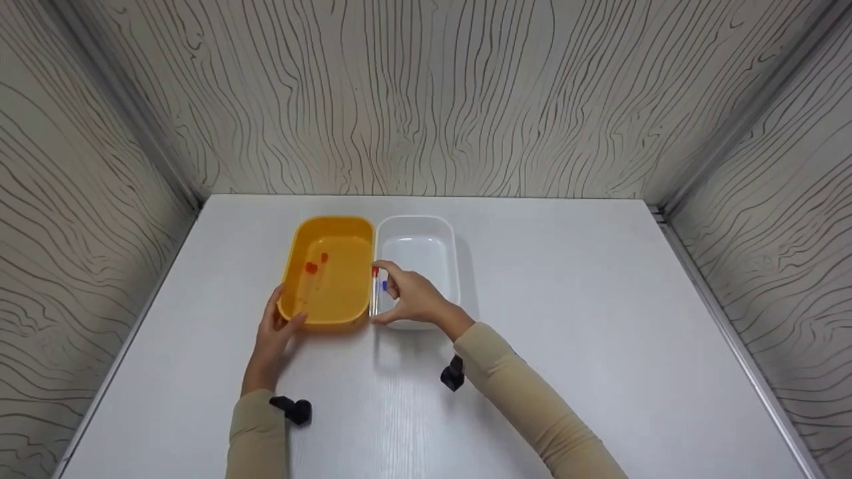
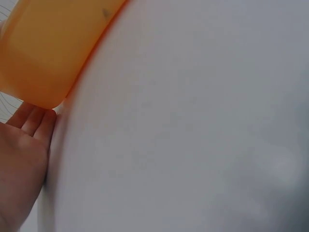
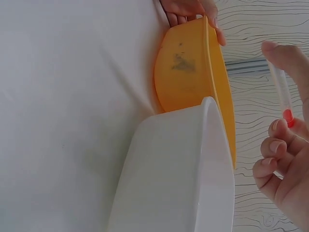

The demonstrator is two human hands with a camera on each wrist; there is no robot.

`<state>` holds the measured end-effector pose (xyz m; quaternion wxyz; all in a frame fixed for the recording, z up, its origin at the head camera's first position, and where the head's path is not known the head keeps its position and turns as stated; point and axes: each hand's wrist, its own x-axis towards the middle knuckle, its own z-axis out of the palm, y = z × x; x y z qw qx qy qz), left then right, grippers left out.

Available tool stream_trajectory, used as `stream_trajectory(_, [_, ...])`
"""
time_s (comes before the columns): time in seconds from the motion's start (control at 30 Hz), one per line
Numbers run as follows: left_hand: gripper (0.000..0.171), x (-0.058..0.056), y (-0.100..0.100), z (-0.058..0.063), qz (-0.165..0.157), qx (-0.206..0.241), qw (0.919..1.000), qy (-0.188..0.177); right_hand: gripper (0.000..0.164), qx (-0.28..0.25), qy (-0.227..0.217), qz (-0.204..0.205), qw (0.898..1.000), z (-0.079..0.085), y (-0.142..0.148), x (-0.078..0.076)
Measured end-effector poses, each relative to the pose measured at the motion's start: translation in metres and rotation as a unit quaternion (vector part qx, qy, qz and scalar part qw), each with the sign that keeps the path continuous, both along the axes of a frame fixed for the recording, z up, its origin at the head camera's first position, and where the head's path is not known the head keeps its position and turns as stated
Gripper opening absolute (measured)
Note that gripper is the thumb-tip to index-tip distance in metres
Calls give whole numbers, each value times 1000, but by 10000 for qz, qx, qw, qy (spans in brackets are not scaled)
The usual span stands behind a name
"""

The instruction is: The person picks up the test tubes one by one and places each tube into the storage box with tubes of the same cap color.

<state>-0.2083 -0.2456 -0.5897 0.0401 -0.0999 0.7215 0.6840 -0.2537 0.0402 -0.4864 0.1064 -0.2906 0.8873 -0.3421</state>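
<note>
My right hand (image 1: 418, 298) holds a clear test tube with a red cap (image 3: 281, 92) by its two ends, between thumb and index finger. The tube stays above the seam between an orange-yellow tray (image 1: 339, 286) and a white tray (image 1: 455, 279). My left hand (image 1: 269, 339) grips the near left corner of the yellow tray, thumb over the rim and fingers along the outer wall. Inside that tray lie red-capped tubes (image 1: 311, 268). A small blue cap (image 1: 385, 286) shows in the white tray, partly hidden by the right hand.
Both trays stand side by side on a white table (image 1: 566, 299). Wood-patterned panels (image 1: 426, 100) close off the back and sides. Each wrist wears a black camera mount (image 1: 452, 374).
</note>
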Motion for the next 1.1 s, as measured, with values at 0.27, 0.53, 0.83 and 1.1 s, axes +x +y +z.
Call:
stream_trajectory(0.27, [80,1,2,1,24,273,9995,-136,91,88,-192,-182,9996,-7,-13,-4])
stream_trajectory(0.53, [79,1,0,-1,-6,178,9998,-57,94,352,-215,-461,9981,-15,-26,-10])
stream_trajectory(0.83, [75,-1,1,-3,39,291,9994,-155,101,639,-515,-797,9934,-20,-36,-12])
stream_trajectory(1.1, [77,3,2,6,53,387,9987,-339,101,634,-593,-925,9919,-28,-38,-14])
